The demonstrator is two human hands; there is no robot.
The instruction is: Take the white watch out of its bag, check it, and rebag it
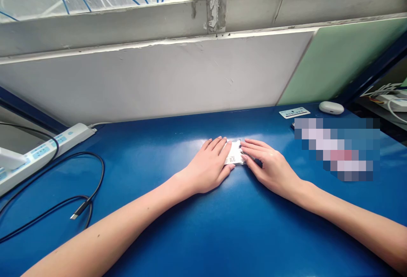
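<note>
A small white packet with dark print and a shiny edge lies flat on the blue tabletop. My left hand rests palm down over its left part, fingers stretched out, so that part is hidden. At the packet's right edge is my right hand, its fingers extended and slightly bent, the tips touching or just over the packet. Neither hand is wrapped around it.
A white power strip lies at the left, with a black cable looped before it. Toward the back right are a white card and a white earbud case. A pixelated patch covers something at right. A wall panel borders the back.
</note>
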